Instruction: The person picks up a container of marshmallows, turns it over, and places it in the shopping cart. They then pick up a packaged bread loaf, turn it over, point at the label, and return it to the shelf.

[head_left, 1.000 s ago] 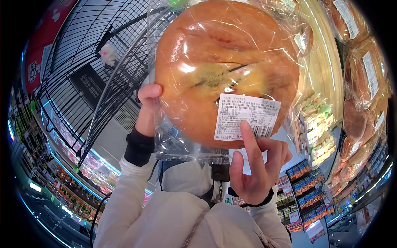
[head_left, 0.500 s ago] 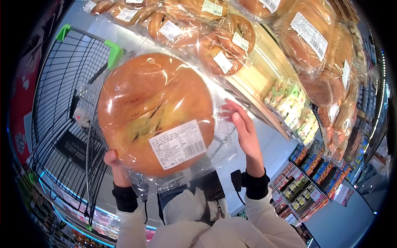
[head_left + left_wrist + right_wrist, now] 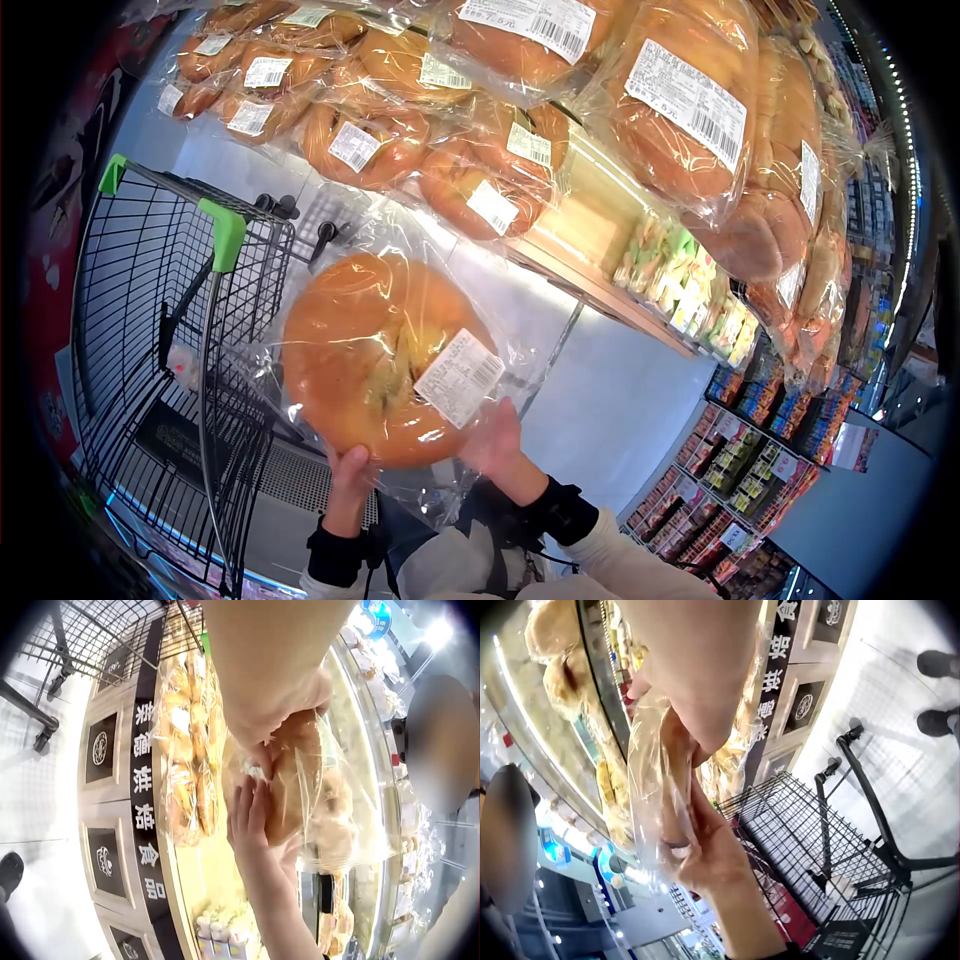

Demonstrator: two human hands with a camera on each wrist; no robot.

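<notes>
A large round bread [image 3: 350,340] in a clear plastic bag, with a white label [image 3: 460,378] on its lower right, is held up in front of the body. My left hand [image 3: 350,482] grips its lower left edge, the thumb on the front. At the lower right edge my right hand [image 3: 496,442] holds the bag, its fingers partly behind the plastic. The left wrist view shows the bread [image 3: 294,780] edge-on between both hands. In the right wrist view the bagged bread [image 3: 676,772] also stands between the hands.
A wire shopping cart [image 3: 170,330] with green corner pieces stands at the left. Bagged breads [image 3: 365,145] line a shelf across the top, with larger ones [image 3: 690,110] at the upper right. Packaged goods fill a rack [image 3: 735,470] at the lower right.
The bread has moved lower and farther from the head camera. My right hand, first pointing at the label and then off the bread, now holds its right side. More of the bread shelf shows.
</notes>
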